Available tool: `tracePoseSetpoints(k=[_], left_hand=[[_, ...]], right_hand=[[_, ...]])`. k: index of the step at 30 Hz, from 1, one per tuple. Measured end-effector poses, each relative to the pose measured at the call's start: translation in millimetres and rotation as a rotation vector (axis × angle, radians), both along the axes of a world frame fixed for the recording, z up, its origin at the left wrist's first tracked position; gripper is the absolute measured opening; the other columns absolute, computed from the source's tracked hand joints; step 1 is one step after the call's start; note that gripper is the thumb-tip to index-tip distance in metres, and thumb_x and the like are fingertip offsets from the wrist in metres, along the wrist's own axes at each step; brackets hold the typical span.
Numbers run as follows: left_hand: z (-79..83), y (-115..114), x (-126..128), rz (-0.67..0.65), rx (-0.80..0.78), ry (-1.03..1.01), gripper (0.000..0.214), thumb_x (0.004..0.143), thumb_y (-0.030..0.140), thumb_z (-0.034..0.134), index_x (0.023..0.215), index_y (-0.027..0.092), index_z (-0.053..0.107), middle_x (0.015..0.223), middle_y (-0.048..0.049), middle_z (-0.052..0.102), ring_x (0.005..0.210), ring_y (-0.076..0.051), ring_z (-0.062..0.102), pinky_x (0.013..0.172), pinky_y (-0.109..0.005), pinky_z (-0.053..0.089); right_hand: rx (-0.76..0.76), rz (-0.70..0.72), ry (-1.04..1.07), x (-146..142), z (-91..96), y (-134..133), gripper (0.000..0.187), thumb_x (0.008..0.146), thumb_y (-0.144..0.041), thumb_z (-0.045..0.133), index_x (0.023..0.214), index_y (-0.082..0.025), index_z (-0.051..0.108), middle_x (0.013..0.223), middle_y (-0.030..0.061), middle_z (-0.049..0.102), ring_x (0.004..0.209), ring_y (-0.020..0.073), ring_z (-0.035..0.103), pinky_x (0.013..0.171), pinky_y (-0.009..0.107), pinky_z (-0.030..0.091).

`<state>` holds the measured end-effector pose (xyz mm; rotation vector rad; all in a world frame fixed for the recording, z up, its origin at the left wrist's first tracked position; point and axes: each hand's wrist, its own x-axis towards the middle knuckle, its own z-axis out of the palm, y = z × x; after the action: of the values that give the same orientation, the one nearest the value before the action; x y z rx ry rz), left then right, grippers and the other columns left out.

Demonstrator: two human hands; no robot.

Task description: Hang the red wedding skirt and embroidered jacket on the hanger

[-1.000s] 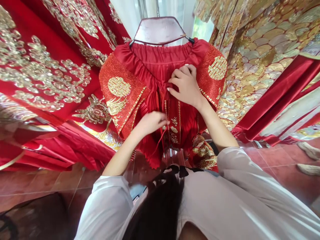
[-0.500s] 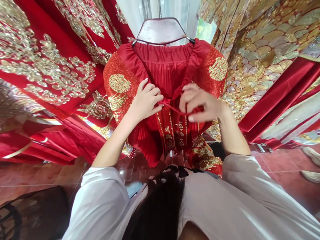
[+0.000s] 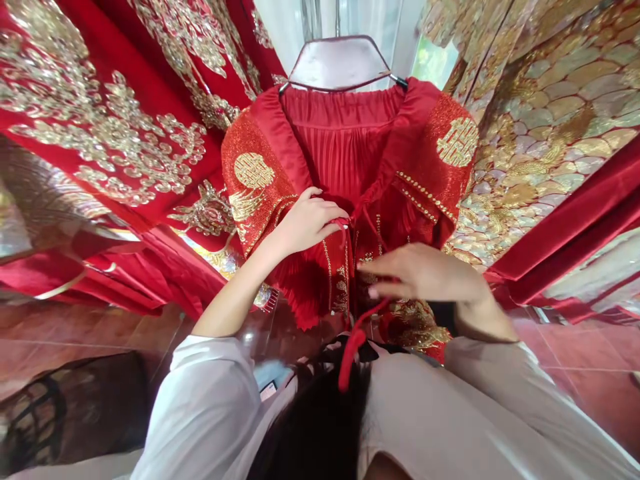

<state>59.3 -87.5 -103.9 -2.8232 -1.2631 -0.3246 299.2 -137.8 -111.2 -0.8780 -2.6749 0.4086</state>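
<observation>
A red pleated garment (image 3: 345, 143) with gold embroidered panels hangs from a hanger (image 3: 343, 63) straight ahead. My left hand (image 3: 310, 223) is closed, pinching a knot of the thin red tie cord at the garment's front opening. Lower and to the right, my right hand (image 3: 425, 273) is closed on the red tie cord (image 3: 353, 347), whose loose end hangs down toward my chest. The two hands are apart, with the cord between them.
Red robes with gold embroidery (image 3: 115, 133) hang at the left. A gold scale-patterned robe (image 3: 540, 113) with red trim hangs at the right. Reddish floor tiles (image 3: 575, 347) show below. A dark object (image 3: 65, 413) sits at the lower left. A window (image 3: 430, 60) is behind the hanger.
My right hand has dropped down and toward me, drawing the red cord out so its end dangles. My left hand has stayed at the garment's front opening, holding the knot.
</observation>
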Motion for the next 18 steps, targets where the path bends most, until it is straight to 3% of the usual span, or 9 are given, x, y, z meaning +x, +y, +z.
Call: tracePoseSetpoints(k=[4, 9, 15, 18], left_hand=[[2.7, -7.8, 2.3, -0.042, -0.022, -0.039, 0.026, 0.091, 0.024, 0.046, 0.106, 0.022, 0.067, 0.104, -0.0044, 0.069, 0.095, -0.017, 0.061, 0.104, -0.038, 0.025], [-0.5, -12.4, 4.5, -0.039, -0.007, -0.058, 0.025, 0.093, 0.024, 0.045, 0.105, 0.022, 0.066, 0.102, -0.0028, 0.070, 0.092, -0.016, 0.060, 0.099, -0.035, 0.027], [-3.7, -15.0, 4.4, -0.009, -0.005, -0.087, 0.025, 0.093, 0.023, 0.043, 0.105, 0.020, 0.066, 0.101, -0.0025, 0.070, 0.089, -0.017, 0.059, 0.098, -0.035, 0.028], [-2.2, -16.4, 3.2, -0.016, -0.028, -0.096, 0.026, 0.093, 0.022, 0.042, 0.104, 0.022, 0.066, 0.102, -0.0020, 0.070, 0.088, -0.017, 0.060, 0.097, -0.035, 0.028]], right_hand=[[0.092, -0.351, -0.017, -33.4, -23.8, 30.1, 0.030, 0.095, -0.033, 0.044, 0.093, -0.014, 0.067, 0.088, 0.0083, 0.068, 0.076, 0.0166, 0.063, 0.066, 0.024, 0.040], [0.076, -0.552, 0.173, -51.3, -36.2, 28.1, 0.029, 0.091, -0.032, 0.048, 0.082, -0.014, 0.069, 0.078, 0.0067, 0.068, 0.067, 0.0157, 0.061, 0.066, 0.025, 0.039], [-0.013, -0.547, 0.532, -57.9, -52.6, 23.6, 0.027, 0.088, -0.032, 0.050, 0.092, -0.016, 0.073, 0.092, 0.0071, 0.070, 0.078, 0.0171, 0.064, 0.075, 0.026, 0.045], [-0.178, -0.478, 0.717, -56.6, -58.8, 32.4, 0.026, 0.081, -0.034, 0.058, 0.089, -0.015, 0.073, 0.086, 0.0070, 0.070, 0.071, 0.0152, 0.063, 0.069, 0.025, 0.047]])
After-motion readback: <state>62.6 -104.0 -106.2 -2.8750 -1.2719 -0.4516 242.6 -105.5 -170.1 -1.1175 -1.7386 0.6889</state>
